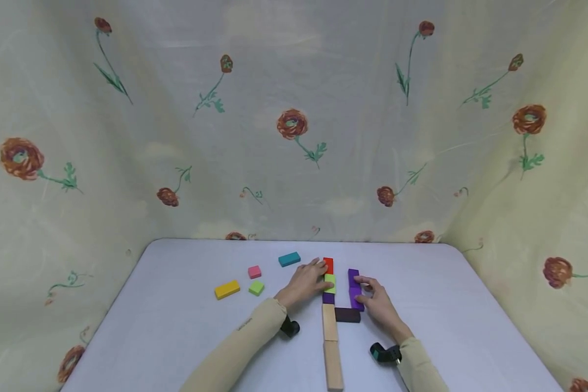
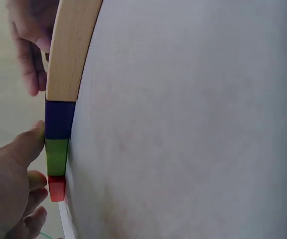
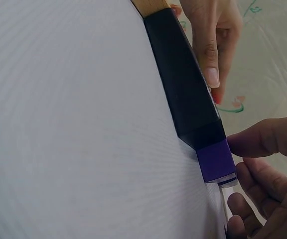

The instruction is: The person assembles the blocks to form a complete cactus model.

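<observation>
My left hand [image 1: 302,283] reaches to a line of blocks, its fingers by the red block [image 1: 328,265] and its thumb at the light green block [image 1: 330,283]. Below them come a dark purple block [image 1: 328,298] and two plain wooden blocks [image 1: 329,322], end to end. My right hand [image 1: 381,307] touches the right side of two purple blocks [image 1: 354,277], its index finger by the far one and its thumb against the near one [image 1: 356,298]. A dark brown block [image 1: 348,315] joins this side to the wooden line. In the right wrist view, the thumb meets the purple block's edge [image 3: 216,162].
Loose on the left half of the white table [image 1: 166,326] lie a yellow block [image 1: 227,289], a pink block [image 1: 255,271], a green block [image 1: 256,288] and a teal block [image 1: 289,259]. A flowered curtain [image 1: 294,179] hangs behind and at both sides.
</observation>
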`<state>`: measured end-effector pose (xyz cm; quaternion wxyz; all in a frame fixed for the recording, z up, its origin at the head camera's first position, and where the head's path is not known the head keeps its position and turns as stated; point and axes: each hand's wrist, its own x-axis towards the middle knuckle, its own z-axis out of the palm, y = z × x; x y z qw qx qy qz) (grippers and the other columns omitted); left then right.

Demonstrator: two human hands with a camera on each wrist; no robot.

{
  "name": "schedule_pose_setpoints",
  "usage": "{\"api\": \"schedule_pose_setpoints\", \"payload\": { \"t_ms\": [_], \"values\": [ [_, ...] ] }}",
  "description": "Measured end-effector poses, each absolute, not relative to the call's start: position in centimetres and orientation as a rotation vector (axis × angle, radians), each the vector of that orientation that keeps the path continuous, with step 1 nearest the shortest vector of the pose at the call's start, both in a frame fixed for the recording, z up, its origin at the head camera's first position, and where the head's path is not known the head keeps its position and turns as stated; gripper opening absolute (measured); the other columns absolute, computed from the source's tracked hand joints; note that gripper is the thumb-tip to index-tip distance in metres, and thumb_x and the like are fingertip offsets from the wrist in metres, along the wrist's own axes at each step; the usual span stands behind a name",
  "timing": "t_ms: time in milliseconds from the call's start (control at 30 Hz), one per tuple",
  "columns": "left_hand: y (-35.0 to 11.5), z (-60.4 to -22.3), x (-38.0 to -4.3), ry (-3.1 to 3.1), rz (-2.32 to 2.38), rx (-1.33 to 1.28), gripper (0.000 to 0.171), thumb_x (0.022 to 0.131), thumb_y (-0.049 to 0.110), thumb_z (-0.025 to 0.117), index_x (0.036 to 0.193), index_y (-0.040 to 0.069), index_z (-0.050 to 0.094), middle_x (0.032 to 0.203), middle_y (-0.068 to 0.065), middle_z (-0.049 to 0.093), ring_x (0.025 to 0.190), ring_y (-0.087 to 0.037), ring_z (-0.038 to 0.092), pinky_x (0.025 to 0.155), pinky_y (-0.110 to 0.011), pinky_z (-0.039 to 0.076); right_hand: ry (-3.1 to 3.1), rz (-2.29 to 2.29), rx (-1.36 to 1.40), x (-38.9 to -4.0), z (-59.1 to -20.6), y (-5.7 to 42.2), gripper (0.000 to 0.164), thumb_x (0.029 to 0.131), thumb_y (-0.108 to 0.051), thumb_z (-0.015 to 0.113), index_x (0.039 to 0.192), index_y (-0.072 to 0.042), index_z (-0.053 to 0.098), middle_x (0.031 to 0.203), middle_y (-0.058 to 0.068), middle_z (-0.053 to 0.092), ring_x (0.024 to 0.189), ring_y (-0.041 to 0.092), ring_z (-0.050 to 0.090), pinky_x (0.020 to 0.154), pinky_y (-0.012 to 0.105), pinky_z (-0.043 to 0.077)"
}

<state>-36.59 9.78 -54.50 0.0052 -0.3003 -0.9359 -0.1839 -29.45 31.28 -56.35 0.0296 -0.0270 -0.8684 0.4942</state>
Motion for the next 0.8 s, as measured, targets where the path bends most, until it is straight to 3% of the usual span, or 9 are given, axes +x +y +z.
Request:
{"api": "schedule_pose_setpoints", "payload": {
  "t_ms": [800],
  "values": [
    [9.46, -54.52, -36.10, -2.951, -0.543, -0.926, 0.059, 0.093, 0.046, 0.056, 0.139, 0.009, 0.051, 0.148, -0.006, 0.045, 0.141, -0.025, 0.037, 0.111, -0.040, 0.037, -2.687, 1.539, -0.077, -29.46, -56.36, 31.32, 0.051, 0.086, -0.001, 0.061, 0.135, -0.005, 0.050, 0.139, 0.021, 0.047, 0.127, 0.038, 0.041, 0.109, 0.056, 0.029]
  ]
}}
